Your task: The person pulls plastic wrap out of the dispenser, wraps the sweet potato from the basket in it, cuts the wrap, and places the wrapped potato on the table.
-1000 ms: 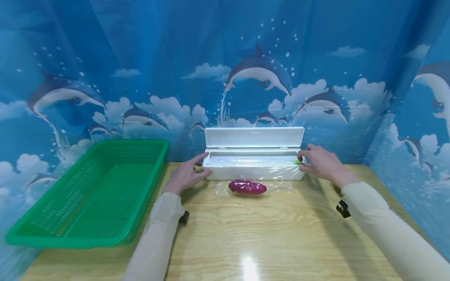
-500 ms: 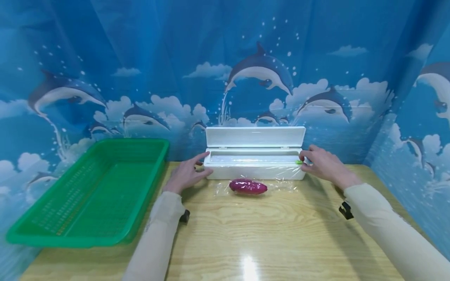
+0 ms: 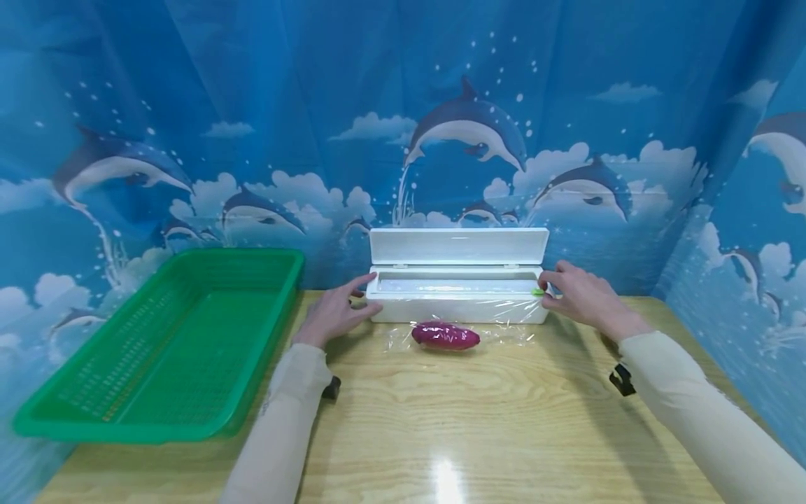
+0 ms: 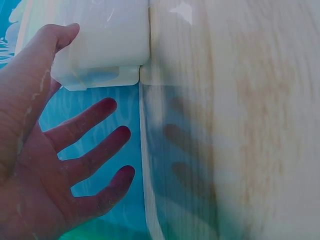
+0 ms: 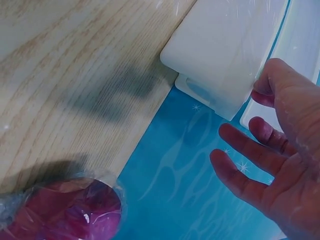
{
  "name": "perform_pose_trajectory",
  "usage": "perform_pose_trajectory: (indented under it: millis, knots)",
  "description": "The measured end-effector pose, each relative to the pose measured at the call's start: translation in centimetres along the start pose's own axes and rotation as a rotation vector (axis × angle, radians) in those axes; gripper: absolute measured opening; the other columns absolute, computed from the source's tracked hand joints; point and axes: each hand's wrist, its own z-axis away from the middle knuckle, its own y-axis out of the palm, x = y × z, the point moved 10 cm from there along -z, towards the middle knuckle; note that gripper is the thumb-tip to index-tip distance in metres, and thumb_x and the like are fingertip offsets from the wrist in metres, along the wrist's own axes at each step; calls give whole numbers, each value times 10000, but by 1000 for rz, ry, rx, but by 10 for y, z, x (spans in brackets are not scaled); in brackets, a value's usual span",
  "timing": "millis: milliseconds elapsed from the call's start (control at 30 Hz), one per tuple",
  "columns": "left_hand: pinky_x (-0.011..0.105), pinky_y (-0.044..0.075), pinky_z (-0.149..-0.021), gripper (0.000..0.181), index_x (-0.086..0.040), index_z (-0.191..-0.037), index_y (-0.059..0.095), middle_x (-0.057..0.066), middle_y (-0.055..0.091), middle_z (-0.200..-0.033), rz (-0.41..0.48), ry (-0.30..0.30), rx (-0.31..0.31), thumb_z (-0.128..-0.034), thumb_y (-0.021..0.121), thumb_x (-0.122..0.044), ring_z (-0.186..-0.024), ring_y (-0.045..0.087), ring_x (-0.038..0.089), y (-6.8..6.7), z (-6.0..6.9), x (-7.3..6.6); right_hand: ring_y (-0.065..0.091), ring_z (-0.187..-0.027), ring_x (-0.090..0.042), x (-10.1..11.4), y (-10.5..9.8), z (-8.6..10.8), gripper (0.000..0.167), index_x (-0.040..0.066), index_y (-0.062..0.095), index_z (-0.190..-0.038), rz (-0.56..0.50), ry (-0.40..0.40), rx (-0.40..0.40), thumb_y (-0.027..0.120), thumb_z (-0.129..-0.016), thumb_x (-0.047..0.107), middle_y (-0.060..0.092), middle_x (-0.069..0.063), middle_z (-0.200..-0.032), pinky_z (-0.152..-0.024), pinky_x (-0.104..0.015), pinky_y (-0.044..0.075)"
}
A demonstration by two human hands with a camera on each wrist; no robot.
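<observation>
A white cling film dispenser (image 3: pixel 456 310) stands at the back of the table with its lid raised. Clear cling film (image 3: pixel 513 334) comes down its front and covers a purple sweet potato (image 3: pixel 446 336) lying before it. My left hand (image 3: pixel 332 315) holds the dispenser's left end, thumb on the front face and index finger at the top rim; the other fingers spread free in the left wrist view. At the right end, my right hand (image 3: pixel 582 297) pinches a small green slide cutter (image 3: pixel 538 292) between thumb and index finger. The right wrist view hides that cutter.
A large green plastic basket (image 3: pixel 252 378) sits at the left of the wooden table (image 3: pixel 504 427). In the right wrist view, another film-wrapped purple object (image 5: pixel 75 210) lies near the table edge. A blue dolphin-print curtain (image 3: pixel 315 105) hangs behind.
</observation>
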Motion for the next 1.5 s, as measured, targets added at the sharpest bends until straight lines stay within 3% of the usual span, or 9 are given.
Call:
perform_pose_trajectory:
  millis: [1100, 1500]
  knots:
    - [603, 510, -1020, 727, -446, -1575, 330, 118, 617, -1434, 12, 2, 2, -937, 635, -613, -1273, 604, 385, -1, 1, 1, 378, -633, -185, -2, -2, 3, 155, 150, 678, -1107, -2, -2, 22, 674, -966, 214, 466, -65, -887, -503, -296, 285]
    - [612, 507, -1025, 737, -429, -1592, 299, 128, 604, -1448, 19, 19, 26, -951, 617, -608, -1282, 597, 386, -1, 2, -2, 425, -659, -203, -16, -1, 7, 180, 140, 683, -1130, -20, 51, 27, 629, -973, 208, 510, -91, -925, -510, -311, 323]
